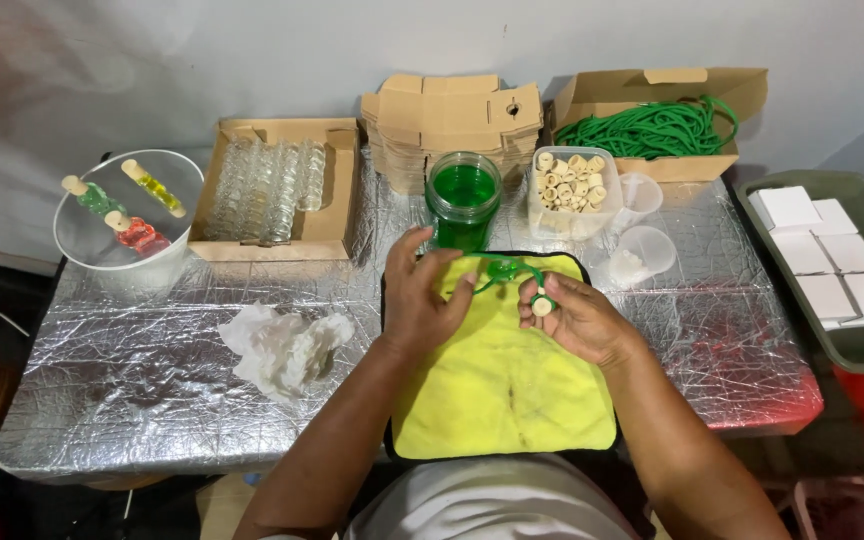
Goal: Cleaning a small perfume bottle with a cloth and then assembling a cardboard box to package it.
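A small bottle of green liquid [501, 268] with a green cord is pinched by the left hand [422, 300] and a cork [543, 306] by the right hand [577, 320] above the yellow cloth [502, 390], so corking seems unfinished, with three filled bottles [122, 205] in the bowl [87, 245] and many empty ones [267, 185] boxed.

A small bottle [503, 268] of green liquid, looped with green cord [487, 281], is held above the yellow cloth; its cork [543, 306] sits alongside.

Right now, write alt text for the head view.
Over a yellow cloth on a foil-covered table, the left hand works a green cord while the right hand pinches a small corked bottle. Behind stand a jar of green liquid and boxes of supplies.
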